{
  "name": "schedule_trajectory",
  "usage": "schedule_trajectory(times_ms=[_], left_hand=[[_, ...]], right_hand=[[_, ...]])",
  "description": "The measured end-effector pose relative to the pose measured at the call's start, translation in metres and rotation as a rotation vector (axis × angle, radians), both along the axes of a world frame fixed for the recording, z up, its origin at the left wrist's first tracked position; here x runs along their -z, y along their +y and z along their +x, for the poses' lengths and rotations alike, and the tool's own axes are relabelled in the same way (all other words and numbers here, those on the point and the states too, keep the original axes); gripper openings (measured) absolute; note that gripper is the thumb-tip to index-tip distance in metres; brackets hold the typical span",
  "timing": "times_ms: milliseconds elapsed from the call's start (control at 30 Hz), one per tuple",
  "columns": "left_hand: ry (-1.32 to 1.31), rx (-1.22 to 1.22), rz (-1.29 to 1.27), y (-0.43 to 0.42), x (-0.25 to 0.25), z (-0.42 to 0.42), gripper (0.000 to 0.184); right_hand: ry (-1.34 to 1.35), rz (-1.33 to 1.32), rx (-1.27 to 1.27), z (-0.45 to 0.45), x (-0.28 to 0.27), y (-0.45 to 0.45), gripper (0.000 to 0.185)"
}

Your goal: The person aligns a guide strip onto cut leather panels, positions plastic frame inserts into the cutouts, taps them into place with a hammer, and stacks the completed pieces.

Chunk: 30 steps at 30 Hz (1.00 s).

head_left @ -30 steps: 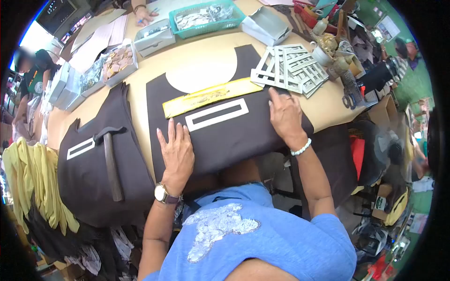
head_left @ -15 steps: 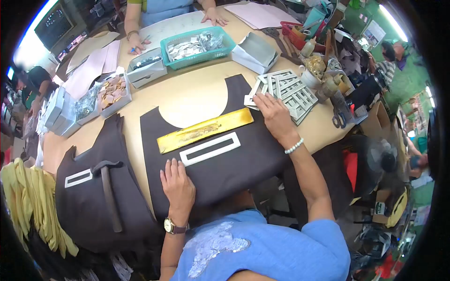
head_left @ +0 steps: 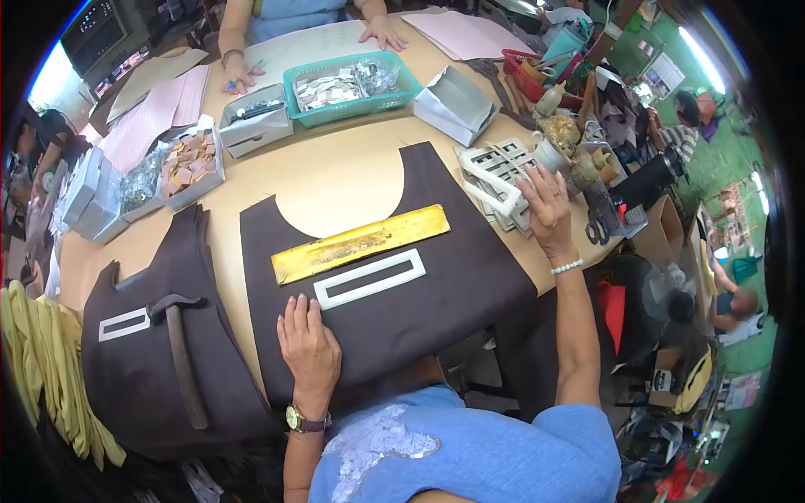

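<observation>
My left hand (head_left: 309,350) lies flat on a dark brown fabric panel (head_left: 457,281), fingers stretched out. Just beyond its fingertips is a white rectangular frame (head_left: 371,270) with a long slot. Above that frame rests a worn yellow strip (head_left: 360,243), set slightly aslant. My right hand (head_left: 549,210) is at the right side of a pile of white slotted frames (head_left: 501,176), its fingers extended and somewhat apart. Its fingertips touch or cover the pile's right edge; the thumb is mostly hidden, so a grip on a frame does not show.
A hammer (head_left: 183,360) lies on stacked dark fabric at left, beside another white frame (head_left: 124,325). Across the table are a teal basket (head_left: 352,116), white boxes (head_left: 453,113) and a co-worker's hands (head_left: 384,33). Scissors (head_left: 597,230) and pots (head_left: 552,153) stand right.
My right hand has moved right, from the pile's near left corner to its right side. The frames in the pile have shifted and lie closer together. My left hand stays on the fabric.
</observation>
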<state>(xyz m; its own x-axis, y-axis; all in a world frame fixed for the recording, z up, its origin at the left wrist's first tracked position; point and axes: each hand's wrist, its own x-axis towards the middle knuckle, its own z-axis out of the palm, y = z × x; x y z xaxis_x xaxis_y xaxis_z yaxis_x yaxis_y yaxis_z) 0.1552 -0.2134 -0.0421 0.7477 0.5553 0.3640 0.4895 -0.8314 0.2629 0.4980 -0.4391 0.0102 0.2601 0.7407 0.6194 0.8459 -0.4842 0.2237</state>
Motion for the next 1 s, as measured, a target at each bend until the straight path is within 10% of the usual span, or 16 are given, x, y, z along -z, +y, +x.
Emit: schedule_trajectory(times_ms=[567, 800, 1000], left_hand=[[-0.116, -0.089, 0.028, -0.003, -0.017, 0.004, 0.044], [-0.53, 0.426, -0.191, -0.049, -0.055, 0.082, 0.114], [-0.605, 0.525, -0.568, -0.04, -0.032, 0.129, 0.074]], right_hand=[[-0.124, 0.402, -0.12, -0.033, -0.067, 0.01, 0.031], [-0.043, 0.401, -0.272, -0.101, -0.074, 0.048, 0.027], [-0.017, 0.394, -0.423, -0.143, -0.075, 0.065, 0.029]])
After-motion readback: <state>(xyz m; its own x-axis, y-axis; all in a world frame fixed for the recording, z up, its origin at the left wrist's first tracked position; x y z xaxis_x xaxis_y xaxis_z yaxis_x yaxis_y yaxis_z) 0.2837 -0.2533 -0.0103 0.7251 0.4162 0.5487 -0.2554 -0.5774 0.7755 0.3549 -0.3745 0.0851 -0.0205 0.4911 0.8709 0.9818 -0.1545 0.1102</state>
